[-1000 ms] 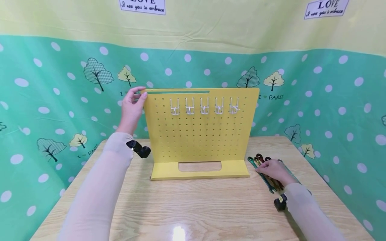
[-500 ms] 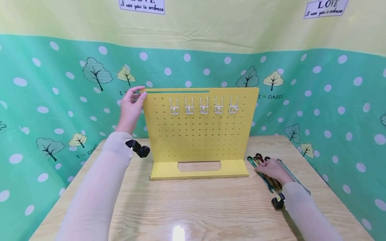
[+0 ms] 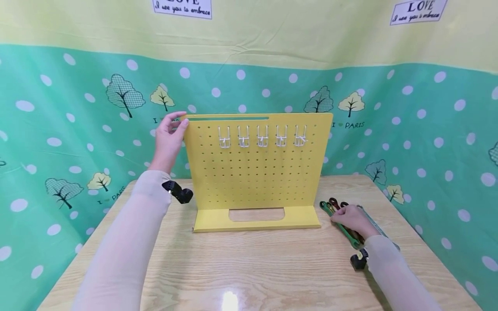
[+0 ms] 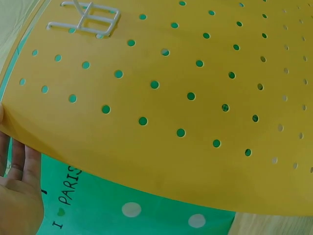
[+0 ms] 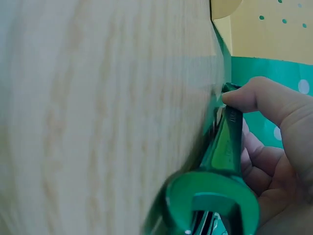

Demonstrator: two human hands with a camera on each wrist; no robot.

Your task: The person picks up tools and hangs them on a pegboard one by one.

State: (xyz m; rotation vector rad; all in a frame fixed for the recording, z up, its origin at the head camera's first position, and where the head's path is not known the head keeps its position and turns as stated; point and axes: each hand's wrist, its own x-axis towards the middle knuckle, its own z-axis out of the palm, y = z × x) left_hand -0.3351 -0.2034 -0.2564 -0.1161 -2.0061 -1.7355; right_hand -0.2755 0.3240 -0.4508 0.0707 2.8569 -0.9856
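Note:
A yellow pegboard (image 3: 253, 183) stands upright on its base, with several white wire hooks (image 3: 243, 140) in a row near its top. My left hand (image 3: 167, 142) grips the board's upper left corner, thumb on the front face and the other fingers behind the edge. At the right, my right hand (image 3: 353, 220) pinches a green combination wrench (image 5: 222, 152) by its shank; the open end faces the right wrist camera. Beneath and beside that hand lie several other wrenches, among them a dark red one (image 3: 333, 201) and a silver one (image 3: 375, 225), partly covered by the hand.
The wooden table (image 3: 249, 268) extends in front of the board. A green and yellow patterned cloth (image 3: 241, 77) hangs behind and at both sides. The board's base (image 3: 210, 220) has a cutout and reaches close to the wrenches.
The green wrench has turned a little in my right fingers, its open end shifting to the right and its face showing brighter. My left hand stays on the board's corner.

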